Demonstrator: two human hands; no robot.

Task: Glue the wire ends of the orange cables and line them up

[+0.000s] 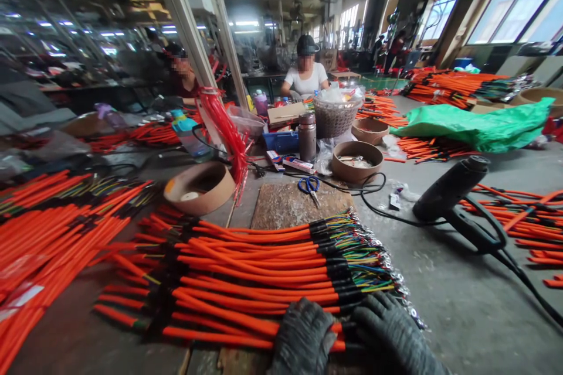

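My left hand (303,334), in a dark grey knitted glove, is closed over the orange cable (259,340) at the near edge of a row. My right hand (391,322), gloved alike, curls over the black-sleeved end of the nearest cables; its fingertips and the ends beneath are partly hidden. The row of orange-sleeved cables (255,269) lies side by side across the bench in front of me. Black bands (338,275) wrap their right ends, where thin coloured wires (369,263) fan out to silver ring terminals (398,275).
Beyond the row, blue-handled scissors (309,185) rest on a worn board (281,205). A black heat gun (453,199) with its cord lies at right. Round brown tubs (200,187), a metal flask (307,137) and a wicker basket (336,117) stand behind. More cables (53,240) lie left. A co-worker (305,73) sits opposite.
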